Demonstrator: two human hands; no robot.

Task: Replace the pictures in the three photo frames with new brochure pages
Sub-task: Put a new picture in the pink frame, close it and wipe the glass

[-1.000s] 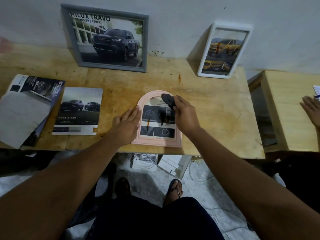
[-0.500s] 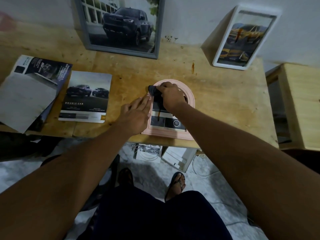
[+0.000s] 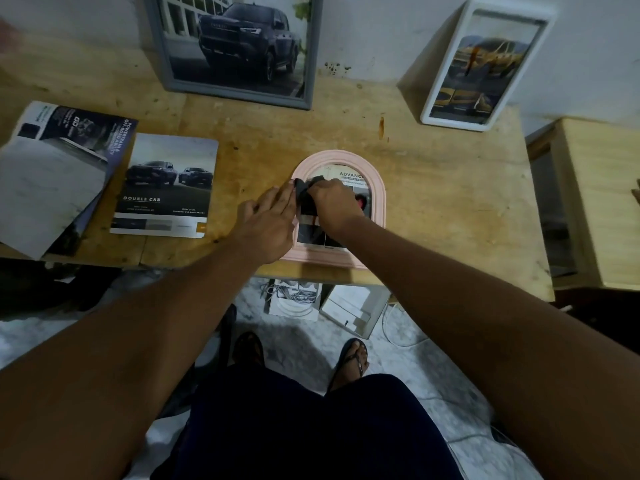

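the right hand (image 3: 332,204) has its grip closed around a small dark cloth (image 3: 304,195), pressed down on the glass of the pink arched frame (image 3: 377,202), which looks like wiping the face clean now that a brochure page sits inside. the left hand (image 3: 266,226) carries nothing: it lies flat and open-fingered against the frame's left edge, fingertips touching the cloth, probably to stop the frame sliding under the rubbing. the frame lies face up on the desk (image 3: 450,209), its bottom rail close to the near edge, so a hard pull toward the body could tip it off; there is bare wood to its right and beyond it for pushing it back. the grey frame (image 3: 159,46) and the white frame (image 3: 433,98) stand leaning on the wall at the back, well apart from the hands, both already showing truck pictures. to the left lie the double cab brochure page (image 3: 166,185) and, overlapping its left side, a stack of loose brochure pages (image 3: 52,174) that overhangs the near edge a little.
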